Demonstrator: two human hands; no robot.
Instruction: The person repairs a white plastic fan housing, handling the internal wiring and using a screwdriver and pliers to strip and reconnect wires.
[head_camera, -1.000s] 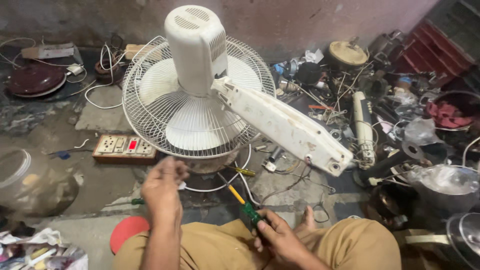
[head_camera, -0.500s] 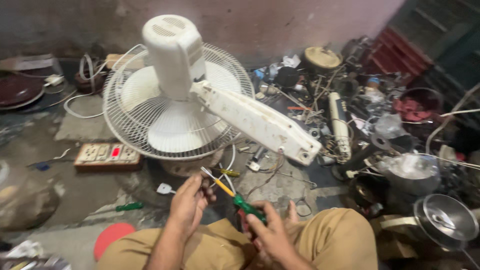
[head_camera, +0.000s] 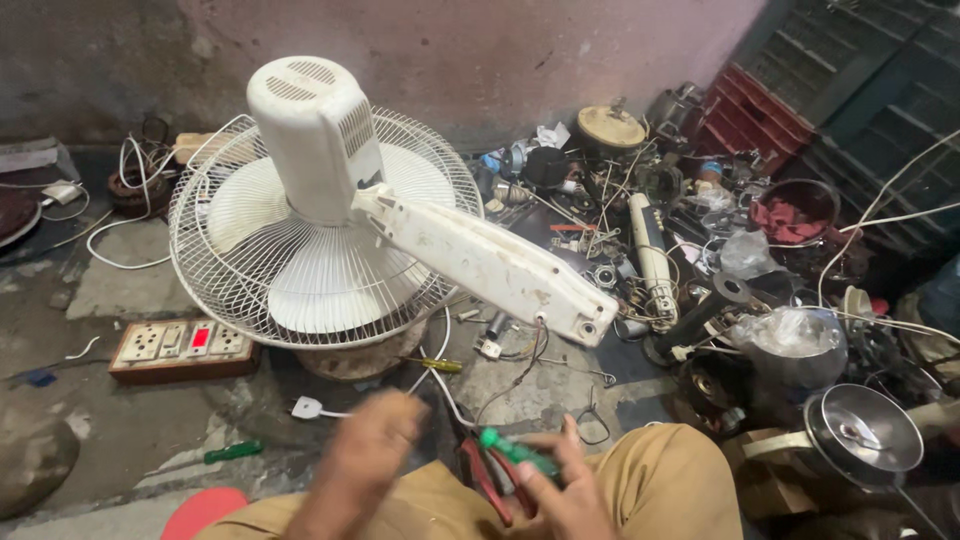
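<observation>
The right hand (head_camera: 560, 480) grips a green-handled screwdriver (head_camera: 515, 452) over the lap, just beside red-handled pliers (head_camera: 487, 478); the left hand (head_camera: 372, 450) is blurred, so I cannot tell its grip. The white face-down pedestal fan (head_camera: 330, 215) lies beyond, loose wires (head_camera: 520, 365) trailing from its stem; a quick hand could snag them. Against half a second earlier, both hands sit lower and the fan looks larger.

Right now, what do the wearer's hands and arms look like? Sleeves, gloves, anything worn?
Both hands are bare: no gloves, rings or watch visible. The left hand is motion-blurred, its forearm bare with no sleeve showing. The right hand shows no cuff either. Tan trousers cover the legs.
</observation>
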